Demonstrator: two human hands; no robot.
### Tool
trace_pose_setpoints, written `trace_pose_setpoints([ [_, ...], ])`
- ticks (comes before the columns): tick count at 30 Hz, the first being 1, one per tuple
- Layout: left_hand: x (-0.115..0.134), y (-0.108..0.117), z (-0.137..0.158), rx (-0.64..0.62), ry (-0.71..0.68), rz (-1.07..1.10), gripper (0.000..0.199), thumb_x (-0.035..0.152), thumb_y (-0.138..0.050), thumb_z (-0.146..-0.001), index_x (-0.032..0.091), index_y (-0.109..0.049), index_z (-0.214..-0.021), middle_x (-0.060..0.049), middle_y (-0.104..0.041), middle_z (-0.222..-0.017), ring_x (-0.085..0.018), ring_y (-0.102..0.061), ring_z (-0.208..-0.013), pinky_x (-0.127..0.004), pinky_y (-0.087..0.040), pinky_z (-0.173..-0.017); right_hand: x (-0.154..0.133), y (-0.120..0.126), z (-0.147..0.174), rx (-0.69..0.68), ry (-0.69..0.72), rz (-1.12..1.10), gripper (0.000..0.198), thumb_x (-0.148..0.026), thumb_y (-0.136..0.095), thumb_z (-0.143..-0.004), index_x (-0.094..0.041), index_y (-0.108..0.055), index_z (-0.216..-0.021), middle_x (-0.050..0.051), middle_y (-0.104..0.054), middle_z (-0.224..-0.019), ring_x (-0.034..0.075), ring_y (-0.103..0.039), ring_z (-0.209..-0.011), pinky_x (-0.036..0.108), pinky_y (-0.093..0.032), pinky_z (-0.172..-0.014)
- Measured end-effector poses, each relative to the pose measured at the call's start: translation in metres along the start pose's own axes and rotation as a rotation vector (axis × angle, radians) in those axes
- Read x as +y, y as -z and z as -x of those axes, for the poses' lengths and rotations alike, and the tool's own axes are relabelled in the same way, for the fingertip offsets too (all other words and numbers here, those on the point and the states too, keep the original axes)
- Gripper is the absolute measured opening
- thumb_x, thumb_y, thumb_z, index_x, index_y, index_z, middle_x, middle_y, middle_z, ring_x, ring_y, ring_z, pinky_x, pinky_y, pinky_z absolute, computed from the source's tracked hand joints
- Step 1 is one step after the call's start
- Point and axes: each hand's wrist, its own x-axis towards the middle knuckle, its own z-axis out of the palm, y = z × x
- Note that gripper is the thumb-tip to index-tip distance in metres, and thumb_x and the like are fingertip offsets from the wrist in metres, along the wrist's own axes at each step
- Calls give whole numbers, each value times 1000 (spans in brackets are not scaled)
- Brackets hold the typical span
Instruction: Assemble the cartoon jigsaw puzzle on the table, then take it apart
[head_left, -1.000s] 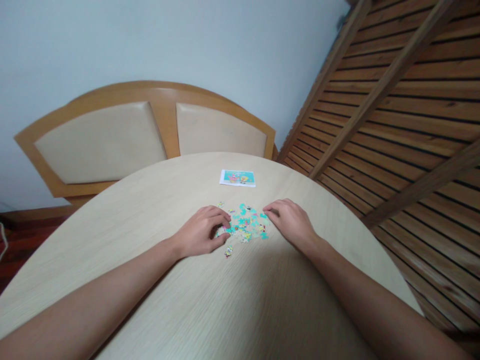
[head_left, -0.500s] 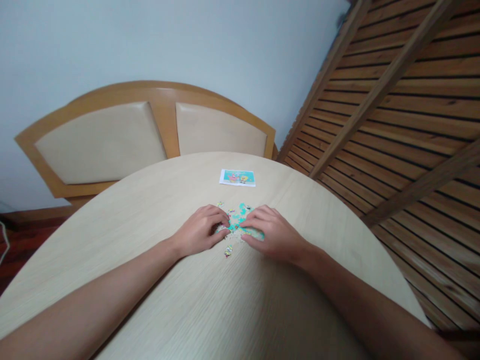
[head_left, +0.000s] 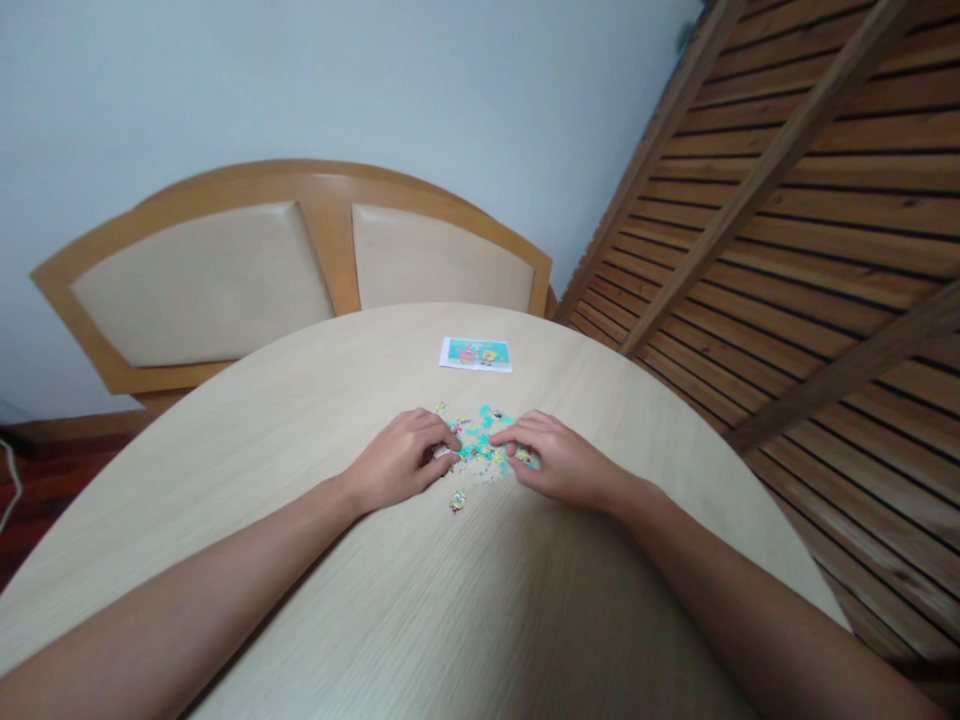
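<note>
A scatter of small jigsaw puzzle pieces [head_left: 474, 452], mostly turquoise with yellow and pink bits, lies on the round wooden table [head_left: 300, 585]. At the left side of the scatter rests my left hand [head_left: 405, 455], fingers bent and thumb apart from them; its fingertips touch or hover over pieces. My right hand [head_left: 559, 460] is at the other side, index finger reaching over the pieces and thumb apart below it. I see nothing held in either hand, though the fingers partly cover the pieces under them. Nearer to me, a few yellowish pieces [head_left: 457, 500] sit in a small cluster.
Beyond the pieces lies a picture sheet [head_left: 476, 354] with pink and yellow cartoon figures on turquoise. A padded wooden headboard [head_left: 322, 240] stands behind the table against a pale wall. Slatted wood [head_left: 810, 220] runs along the right.
My right hand has drawn slightly to the right, and its thumb has moved away, uncovering more yellow and turquoise pieces. My left hand has hardly moved.
</note>
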Motion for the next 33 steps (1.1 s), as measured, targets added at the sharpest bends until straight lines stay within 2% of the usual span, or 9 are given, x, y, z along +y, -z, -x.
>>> trace_pose_setpoints([
  [3,1,0,-1,3,2,2,10,24,-59,-95,20,-67,-99,-6,-71,-97,-22,-62,-95,-38,-47,-89,0,0,0,-4,-17,60,26,-11,-54,-91,-21,-71,-108,6,-74,-98,23,-62,-95,38,-48,-87],
  [9,3,0,-2,5,8,-7,13,23,-56,-94,19,-67,-100,-6,-70,-94,-22,-62,-91,-38,-48,-86,-5,-2,1,-33,11,68,16,-22,-63,-92,-20,-72,-105,7,-73,-103,24,-62,-101,40,-45,-93],
  [13,4,1,-1,19,12,-8,20,16,-56,-84,18,-67,-101,-6,-69,-92,-23,-63,-90,-39,-48,-87,-4,-1,2,-37,-35,115,14,-24,-64,-92,-21,-73,-102,7,-72,-103,24,-61,-102,40,-45,-91],
  [18,6,2,0,9,12,-17,33,11,-54,-75,18,-67,-105,-6,-69,-94,-23,-63,-91,-40,-49,-88,-5,-2,1,-35,-10,90,13,-28,-69,-89,-22,-72,-100,6,-71,-105,24,-61,-103,40,-45,-92],
  [25,5,1,0,7,13,-15,32,11,-54,-77,19,-67,-106,-6,-69,-96,-23,-62,-91,-40,-49,-89,-10,1,-1,-19,-31,4,3,-23,-69,-89,-21,-68,-90,4,-71,-96,22,-61,-98,36,-44,-89],
  [30,4,1,0,16,11,-15,31,11,-55,-78,19,-66,-106,-5,-69,-93,-23,-62,-89,-39,-49,-87,-16,4,-2,67,-98,74,5,-17,-67,-85,-20,-66,-81,3,-70,-85,21,-62,-90,34,-42,-84],
  [33,3,1,0,20,14,-17,31,11,-55,-79,20,-66,-107,-5,-70,-93,-22,-63,-89,-38,-49,-86,-22,7,-2,64,-5,81,7,-14,-66,-81,-20,-63,-77,2,-68,-79,20,-61,-85,34,-40,-82],
])
